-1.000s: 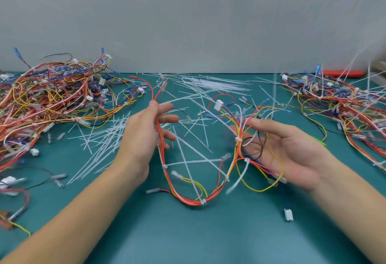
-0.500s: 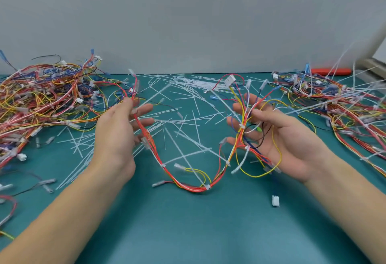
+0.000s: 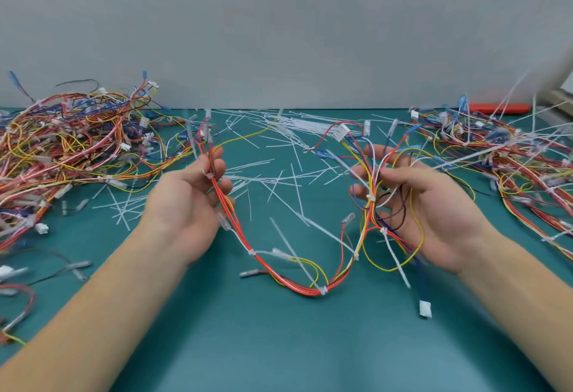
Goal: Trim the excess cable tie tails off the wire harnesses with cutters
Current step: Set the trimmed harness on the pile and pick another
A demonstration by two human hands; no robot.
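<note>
A person is holding one wire harness of thin red, orange and yellow plastic-coated wires between the two hands, above the teal matte table mat. The harness is hanging as a loose U; its long axis is running from left to right, with the lowest part sagging toward the near side, between the hands.

The left hand is curling its fingers around the red wire bundle near its left end. The right hand is lying palm up, half open, and the thumb seems to be pressing the branching wires against the fingers.

Several stiff white nylon cable tie tails are sticking out from the bundle, uncut. The longest ones are lying nearer the right hand. I see no cutters in either hand; a red-orange object at the far right may be a tool, but I cannot tell.

Cut white tie pieces are lying scattered on the mat, and tangled harness piles are lying at far left and far right.
</note>
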